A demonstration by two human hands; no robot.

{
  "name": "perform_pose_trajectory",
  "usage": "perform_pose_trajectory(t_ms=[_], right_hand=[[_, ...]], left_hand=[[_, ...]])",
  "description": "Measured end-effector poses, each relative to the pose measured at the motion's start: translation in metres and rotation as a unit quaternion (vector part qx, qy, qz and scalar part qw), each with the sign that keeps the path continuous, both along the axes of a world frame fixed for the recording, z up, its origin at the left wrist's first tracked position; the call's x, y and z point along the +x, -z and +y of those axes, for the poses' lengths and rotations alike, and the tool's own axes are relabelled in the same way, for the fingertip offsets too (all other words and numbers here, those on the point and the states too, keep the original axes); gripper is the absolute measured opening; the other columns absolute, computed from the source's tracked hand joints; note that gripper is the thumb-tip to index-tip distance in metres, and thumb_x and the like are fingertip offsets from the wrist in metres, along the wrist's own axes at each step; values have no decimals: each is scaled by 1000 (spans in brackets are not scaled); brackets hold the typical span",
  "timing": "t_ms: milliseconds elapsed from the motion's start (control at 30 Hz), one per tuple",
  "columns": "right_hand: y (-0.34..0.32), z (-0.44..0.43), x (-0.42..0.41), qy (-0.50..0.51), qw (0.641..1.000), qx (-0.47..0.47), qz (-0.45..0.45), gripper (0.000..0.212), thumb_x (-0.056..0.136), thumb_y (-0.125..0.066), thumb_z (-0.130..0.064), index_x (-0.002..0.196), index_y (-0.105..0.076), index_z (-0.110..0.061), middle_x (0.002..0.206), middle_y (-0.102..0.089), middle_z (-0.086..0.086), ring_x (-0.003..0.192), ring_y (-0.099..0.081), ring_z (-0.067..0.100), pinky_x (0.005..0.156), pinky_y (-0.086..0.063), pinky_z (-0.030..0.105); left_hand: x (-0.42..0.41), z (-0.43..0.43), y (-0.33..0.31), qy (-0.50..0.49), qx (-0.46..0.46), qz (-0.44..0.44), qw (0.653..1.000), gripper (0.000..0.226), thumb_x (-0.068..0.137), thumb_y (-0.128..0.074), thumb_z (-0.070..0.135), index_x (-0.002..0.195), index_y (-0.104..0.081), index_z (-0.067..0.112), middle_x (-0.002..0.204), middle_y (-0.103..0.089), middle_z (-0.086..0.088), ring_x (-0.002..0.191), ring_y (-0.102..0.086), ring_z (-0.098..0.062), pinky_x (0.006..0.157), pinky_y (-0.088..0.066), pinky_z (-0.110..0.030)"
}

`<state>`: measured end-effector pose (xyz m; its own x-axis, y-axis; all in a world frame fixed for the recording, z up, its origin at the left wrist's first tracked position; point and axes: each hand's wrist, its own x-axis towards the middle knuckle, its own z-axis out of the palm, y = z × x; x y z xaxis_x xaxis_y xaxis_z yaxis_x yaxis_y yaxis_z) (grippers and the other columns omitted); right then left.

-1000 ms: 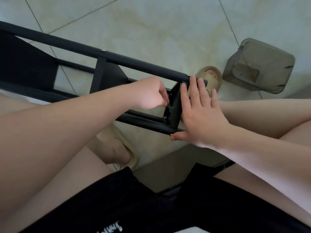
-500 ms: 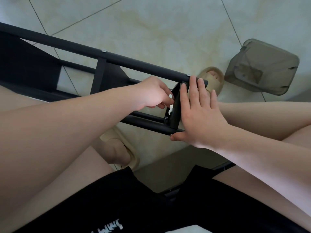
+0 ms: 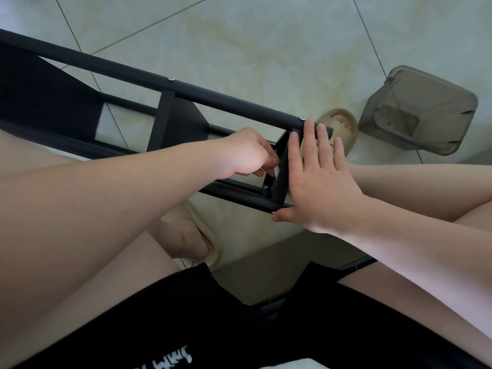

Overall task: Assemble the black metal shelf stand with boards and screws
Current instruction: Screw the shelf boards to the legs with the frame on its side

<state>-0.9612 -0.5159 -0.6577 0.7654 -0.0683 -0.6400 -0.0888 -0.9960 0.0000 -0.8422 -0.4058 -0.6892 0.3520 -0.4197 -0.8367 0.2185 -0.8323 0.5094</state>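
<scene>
The black metal shelf stand [image 3: 213,98] lies on its side across my knees, its long tubes running from upper left to the centre. Black boards [image 3: 175,121] sit between the tubes. At the stand's near end an end board [image 3: 282,171] stands between the upper and lower tube. My right hand [image 3: 316,179] lies flat against that end board, fingers straight, thumb under the lower tube. My left hand [image 3: 247,153] has its fingers curled at the inner face of the end board, pinching something small there that I cannot make out. A screw head [image 3: 265,187] shows just below it.
Pale tiled floor lies beneath. A translucent grey plastic bin [image 3: 418,110] lies tipped at the right. Beige slippers are on my feet, one [image 3: 336,129] past the stand's end, one [image 3: 191,235] below the stand. My bare legs and black shorts fill the lower frame.
My left hand has shifted slightly along the end board's inner face, its fingers working there. My right hand keeps its flat press on the board. The stand has barely moved.
</scene>
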Motion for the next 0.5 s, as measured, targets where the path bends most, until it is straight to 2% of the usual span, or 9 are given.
perform_pose_trajectory(t_ms=[233, 367, 500], right_hand=[[-2, 0, 1, -1, 1000, 2, 0, 140, 75, -58, -82, 153, 22, 4, 158, 29, 32, 149, 22, 47, 123, 3, 58], [-2, 0, 1, -2, 1000, 1, 3, 140, 76, -58, -82, 153, 22, 4, 158, 28, 32, 149, 22, 48, 123, 3, 59], [-1, 0, 1, -2, 1000, 3, 3, 140, 76, -58, -82, 152, 22, 4, 157, 29, 33, 148, 23, 48, 123, 3, 59]], left_hand=[[1, -1, 0, 11, -2, -9, 1000, 15, 97, -64, 26, 83, -69, 25, 84, -76, 7, 68, -64, -2, 56, -43, -18], [7, 1, -2, 12, -5, -2, 1000, 9, 96, -65, 28, 90, -71, 25, 86, -78, 7, 71, -65, -1, 59, -45, -16], [5, 4, -2, 63, 3, 10, 998, 8, 95, -65, 30, 92, -72, 28, 85, -77, 11, 75, -66, -3, 64, -45, -20]])
